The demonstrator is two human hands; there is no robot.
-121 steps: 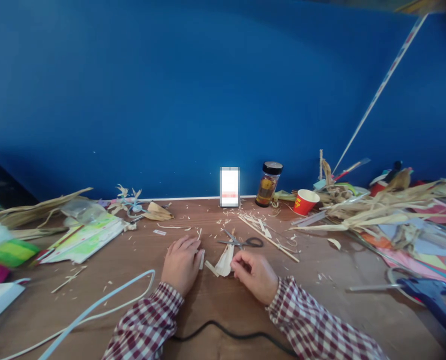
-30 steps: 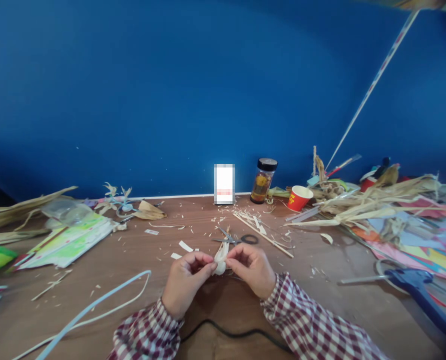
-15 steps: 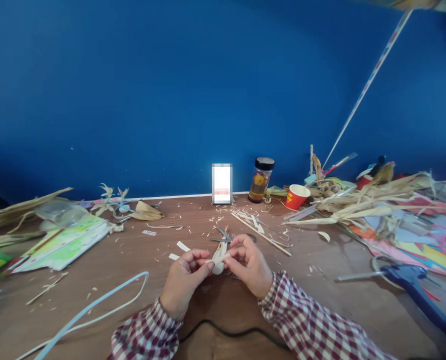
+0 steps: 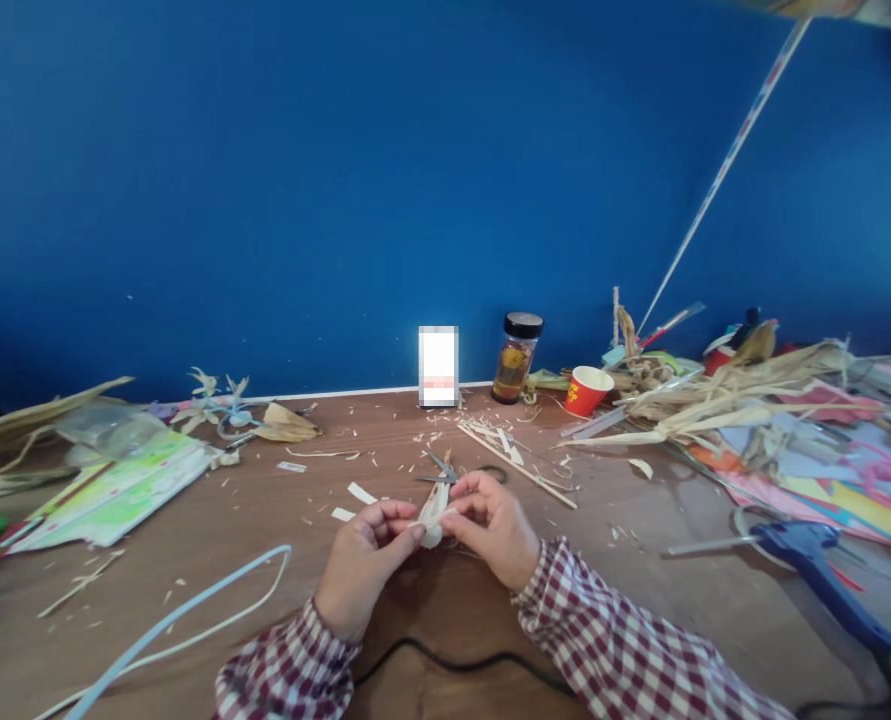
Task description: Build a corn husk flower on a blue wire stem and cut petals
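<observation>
Between my two hands is a pale strip of corn husk [image 4: 434, 527], wrapped in a small bundle with a rounded white end toward me. My left hand [image 4: 370, 565] pinches its left side between thumb and fingers. On the right side, my right hand [image 4: 492, 530] pinches it in the same way. Just beyond the fingers lie scissors [image 4: 445, 470] with their blades apart; part of the handle is hidden behind my right hand. Two short white strips [image 4: 361, 494] rest to the left of the bundle.
Thin sticks [image 4: 520, 468] and scraps lie behind my hands. A lidded jar [image 4: 517, 360] and red paper cup [image 4: 589, 392] stand farther back. Husks [image 4: 715, 405] and papers pile up at right, near a blue glue gun [image 4: 827, 575]. A light-blue cable [image 4: 182, 610] loops at left.
The whole view has shifted slightly, so things appear a little farther left. Both hands keep pinching the husk strip, with only small finger movement.
</observation>
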